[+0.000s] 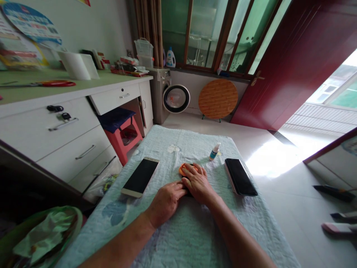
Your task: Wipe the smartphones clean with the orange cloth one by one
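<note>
My right hand (pixel 198 181) presses an orange cloth (pixel 183 170) down with its fingers, on top of a dark flat object (pixel 190 194). Most of that object is hidden under my hands, so its kind is unclear. At its near left side, my left hand (pixel 166 200) holds it against the quilted cover, fingers close together and touching my right hand. A phone with a gold frame (pixel 142 176) lies to the left, its screen dark. To the right is a black phone (pixel 241 176), perhaps in a case. Beyond my right hand stands a small spray bottle (pixel 214 152) with a blue label.
The light blue quilted cover (pixel 178 238) spreads under everything. At left are a white drawer desk (pixel 80 130), a red stool (pixel 126 136) and a lined waste bin (pixel 78 219). A washing machine (pixel 158 96) with its door open and a round folded table (pixel 218 98) stand behind.
</note>
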The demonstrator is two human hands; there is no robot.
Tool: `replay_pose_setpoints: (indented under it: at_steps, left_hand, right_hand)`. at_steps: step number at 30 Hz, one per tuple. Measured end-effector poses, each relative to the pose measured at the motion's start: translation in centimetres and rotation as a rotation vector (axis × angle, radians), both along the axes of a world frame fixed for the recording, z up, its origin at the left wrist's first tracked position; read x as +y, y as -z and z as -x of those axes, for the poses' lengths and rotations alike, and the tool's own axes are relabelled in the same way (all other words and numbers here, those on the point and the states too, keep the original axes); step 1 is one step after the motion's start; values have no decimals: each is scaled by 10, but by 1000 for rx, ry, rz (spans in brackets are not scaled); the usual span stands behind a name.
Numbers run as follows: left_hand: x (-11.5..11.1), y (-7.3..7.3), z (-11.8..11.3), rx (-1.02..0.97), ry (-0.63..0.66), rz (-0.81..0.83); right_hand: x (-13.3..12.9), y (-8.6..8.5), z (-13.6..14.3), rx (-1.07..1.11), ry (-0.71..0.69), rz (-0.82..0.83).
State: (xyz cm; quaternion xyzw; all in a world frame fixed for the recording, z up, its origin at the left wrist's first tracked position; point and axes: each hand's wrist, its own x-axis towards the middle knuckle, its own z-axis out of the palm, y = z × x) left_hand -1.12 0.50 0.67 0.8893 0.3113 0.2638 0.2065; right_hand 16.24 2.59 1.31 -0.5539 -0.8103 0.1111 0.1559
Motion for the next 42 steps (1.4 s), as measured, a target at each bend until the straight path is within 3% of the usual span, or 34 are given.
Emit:
replay_pose_setpoints:
  at_steps: [7,11,20,29,38,42]
  left_hand:
    - [0,10,1,72,-51,-90]
    - [1,14,0,68,-75,-96]
    - [1,13,0,6,-112,-27]
    - [1,-1,0,-60,-76,77]
    - [1,8,1,-108,-178,152]
    - [1,8,2,-96,-164,160]
  right_hand:
    - [4,12,-15,40,203,-126]
    - [3,14,-26,81,230,-179]
    - [-8,6,-24,163,132,-211]
    - [-26,-8,-13,138,-8,-70]
    - [-36,-19,-3,175,-252,-21]
    - [-39,-24,1,161,-274,-17]
